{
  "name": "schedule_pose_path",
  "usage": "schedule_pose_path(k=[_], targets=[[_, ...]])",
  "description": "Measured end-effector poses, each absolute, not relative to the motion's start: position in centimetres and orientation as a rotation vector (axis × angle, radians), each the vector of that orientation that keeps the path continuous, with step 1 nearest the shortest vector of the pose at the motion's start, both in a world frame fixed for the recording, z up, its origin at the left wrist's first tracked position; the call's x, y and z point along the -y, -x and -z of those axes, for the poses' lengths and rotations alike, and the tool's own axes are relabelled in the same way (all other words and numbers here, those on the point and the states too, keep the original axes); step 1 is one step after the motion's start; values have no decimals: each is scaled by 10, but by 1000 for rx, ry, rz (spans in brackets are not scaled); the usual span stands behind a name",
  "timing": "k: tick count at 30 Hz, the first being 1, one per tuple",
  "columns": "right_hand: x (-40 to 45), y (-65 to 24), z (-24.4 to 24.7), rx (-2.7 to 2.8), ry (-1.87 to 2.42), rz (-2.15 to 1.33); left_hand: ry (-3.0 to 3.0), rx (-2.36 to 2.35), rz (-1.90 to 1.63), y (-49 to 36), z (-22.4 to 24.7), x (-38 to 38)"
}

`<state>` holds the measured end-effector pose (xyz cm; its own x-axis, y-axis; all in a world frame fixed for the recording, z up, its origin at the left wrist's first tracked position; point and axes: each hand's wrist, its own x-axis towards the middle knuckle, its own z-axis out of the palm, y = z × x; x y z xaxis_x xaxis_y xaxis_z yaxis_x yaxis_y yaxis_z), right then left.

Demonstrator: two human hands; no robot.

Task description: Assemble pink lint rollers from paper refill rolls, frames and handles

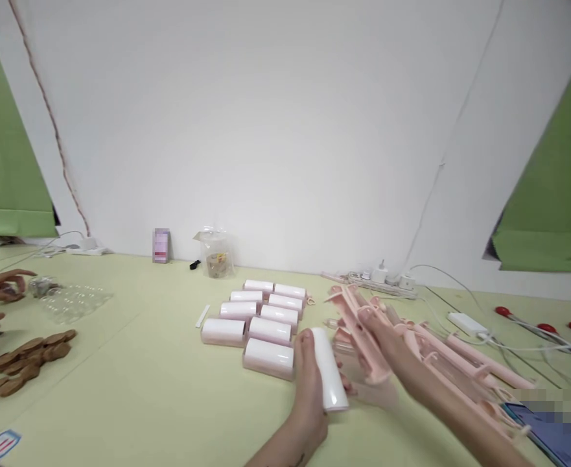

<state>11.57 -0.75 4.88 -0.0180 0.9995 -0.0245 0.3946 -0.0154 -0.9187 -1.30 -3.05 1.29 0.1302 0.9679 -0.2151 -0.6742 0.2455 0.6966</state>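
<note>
In the head view my left hand [309, 383] is wrapped round a white roll [330, 370], which leans at a slant above the table. My right hand [375, 324] grips a pink plastic holder [363, 337], tilted, just right of that roll. Several white rolls [269, 357] lie in two columns to the left of my left hand. Under and beyond my right forearm, more pink holders [460, 373] are piled on the table.
A yellow-green table [144, 389] meets a white wall. Another person's hands [3, 285] are at far left, near bubble wrap [76, 303] and brown pieces [27, 360]. A power strip [382, 284], cables, red-handled tools [546, 329] and a phone [547, 431] lie right.
</note>
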Motion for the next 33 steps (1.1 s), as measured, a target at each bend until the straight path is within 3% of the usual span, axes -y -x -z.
schedule_pose_path(k=[6,25,33], targets=[[66,-71,-25,1449,1337,-914,-630,-799,-1442,12,-7,35],[67,-56,-17,1291,1363,-934,-698,-834,-1457,14,-9,41],[69,-80,-27,1495,1371,-605,-1138,-740,-1301,27,-25,39]])
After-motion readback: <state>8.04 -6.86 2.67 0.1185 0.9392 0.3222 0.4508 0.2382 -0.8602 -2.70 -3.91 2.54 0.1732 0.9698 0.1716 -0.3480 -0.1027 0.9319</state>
